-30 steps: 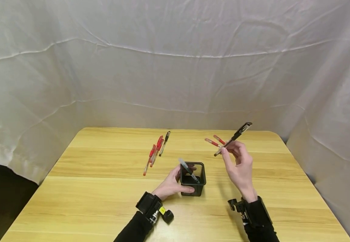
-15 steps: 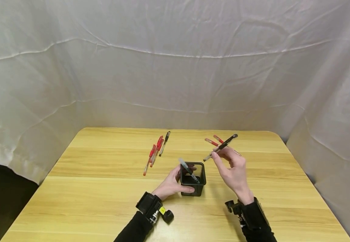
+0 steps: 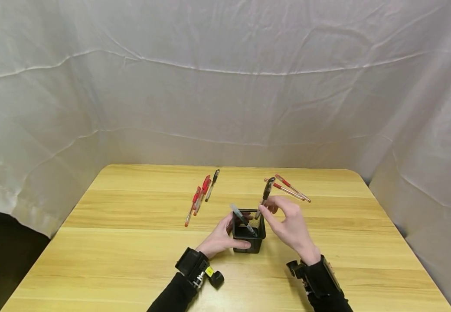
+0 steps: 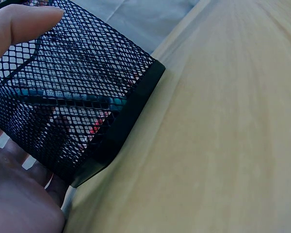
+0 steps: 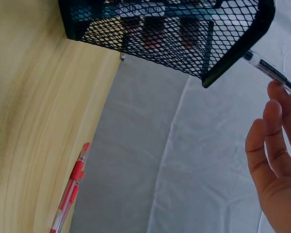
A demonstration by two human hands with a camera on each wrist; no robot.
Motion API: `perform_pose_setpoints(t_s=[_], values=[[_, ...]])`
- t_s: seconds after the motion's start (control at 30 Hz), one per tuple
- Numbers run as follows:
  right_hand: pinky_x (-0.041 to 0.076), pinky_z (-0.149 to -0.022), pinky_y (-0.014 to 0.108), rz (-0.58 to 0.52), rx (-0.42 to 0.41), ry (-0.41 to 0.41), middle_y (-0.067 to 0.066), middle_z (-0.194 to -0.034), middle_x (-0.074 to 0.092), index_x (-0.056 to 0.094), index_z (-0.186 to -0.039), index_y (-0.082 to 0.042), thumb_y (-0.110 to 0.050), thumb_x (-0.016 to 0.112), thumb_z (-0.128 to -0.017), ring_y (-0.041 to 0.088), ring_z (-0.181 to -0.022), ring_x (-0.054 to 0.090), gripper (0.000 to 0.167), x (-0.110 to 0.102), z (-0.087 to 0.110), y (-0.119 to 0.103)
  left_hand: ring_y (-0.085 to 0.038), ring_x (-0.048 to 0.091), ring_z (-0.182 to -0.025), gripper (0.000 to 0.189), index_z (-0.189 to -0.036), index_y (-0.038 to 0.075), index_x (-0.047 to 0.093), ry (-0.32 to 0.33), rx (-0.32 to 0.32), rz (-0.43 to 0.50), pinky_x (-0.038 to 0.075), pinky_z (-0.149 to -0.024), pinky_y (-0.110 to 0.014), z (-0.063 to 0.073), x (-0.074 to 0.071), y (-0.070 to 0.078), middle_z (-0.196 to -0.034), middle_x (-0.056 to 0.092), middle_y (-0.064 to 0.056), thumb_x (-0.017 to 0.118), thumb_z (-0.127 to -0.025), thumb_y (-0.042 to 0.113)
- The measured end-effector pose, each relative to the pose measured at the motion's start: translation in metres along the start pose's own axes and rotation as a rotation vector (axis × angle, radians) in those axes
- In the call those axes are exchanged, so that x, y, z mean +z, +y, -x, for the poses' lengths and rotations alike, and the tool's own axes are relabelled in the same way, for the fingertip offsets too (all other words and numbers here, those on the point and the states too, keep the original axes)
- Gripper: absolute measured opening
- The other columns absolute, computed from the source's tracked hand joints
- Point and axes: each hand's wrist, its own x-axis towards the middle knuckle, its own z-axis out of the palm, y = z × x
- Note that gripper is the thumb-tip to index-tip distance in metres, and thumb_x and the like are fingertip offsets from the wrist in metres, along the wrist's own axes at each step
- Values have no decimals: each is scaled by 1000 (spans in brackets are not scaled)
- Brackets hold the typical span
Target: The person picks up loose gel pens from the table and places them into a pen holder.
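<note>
A black mesh pen holder (image 3: pixel 248 245) stands on the table, and my left hand (image 3: pixel 220 239) grips it from the left, thumb along its near side. Inside leans a pen with a pale clear cap (image 3: pixel 236 211); its teal and dark barrel shows through the mesh in the left wrist view. My right hand (image 3: pixel 288 221) pinches a black-capped pen (image 3: pixel 267 190), cap up, its lower end at the holder's far right rim. In the right wrist view, that pen's clear barrel (image 5: pixel 271 72) meets the rim from outside the mesh, with my right fingers (image 5: pixel 274 136) around it.
Several pens lie to the left: red ones (image 3: pixel 196 199) close together and a black-capped pen (image 3: pixel 212 185) beside them. Two red pens (image 3: pixel 293 189) lie beyond my right hand. A pale cloth (image 3: pixel 225 108) hangs behind the wooden table (image 3: pixel 132 260).
My right hand has moved left and slightly down with the black-capped pen, which has tipped more upright and reached the holder's rim. My left hand and the holder have stayed put.
</note>
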Motion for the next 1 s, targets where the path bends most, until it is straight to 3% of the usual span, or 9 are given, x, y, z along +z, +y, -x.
perform_pose_setpoints(t_s=[0.33, 0.5, 0.7, 0.8, 1.0], values=[[52, -67, 21, 81, 67, -130, 6, -83, 73, 73, -96, -5, 1, 76, -83, 7, -72, 60, 15, 7, 7, 3, -25, 35, -151, 77, -146, 21, 48, 14, -41, -15, 21, -126, -54, 1, 0, 1, -155, 49, -1, 86, -79, 12], [44, -60, 16, 125, 82, -189, 3, -82, 73, 75, -95, -6, -1, 78, -83, 2, -67, 52, 13, 8, 7, 3, -27, 33, -151, 81, -148, 21, 45, 25, -62, -18, 21, -125, -56, 2, 0, 1, -155, 48, -3, 86, -78, 14], [37, -54, 14, 143, 158, -236, -1, -78, 73, 77, -93, -8, -6, 79, -83, -3, -64, 45, 10, 8, 5, 1, -26, 32, -152, 81, -148, 21, 46, 23, -61, -18, 21, -126, -55, 2, 0, 1, -157, 47, -2, 86, -78, 14], [40, -55, 15, 126, 167, -197, 1, -77, 73, 77, -93, -6, -6, 81, -82, -2, -63, 47, 13, 8, 6, 2, -26, 31, -152, 82, -148, 23, 45, 21, -58, -19, 20, -126, -55, 1, 0, 0, -158, 45, -1, 86, -78, 14], [46, -60, 16, -5, 139, 44, 4, -77, 72, 75, -94, -4, -7, 76, -87, 1, -66, 55, 8, 9, 12, 28, -27, 37, -148, 79, -147, 15, 48, 1, -8, -10, 21, -125, -56, 0, 0, -1, -155, 49, -5, 85, -78, 9]])
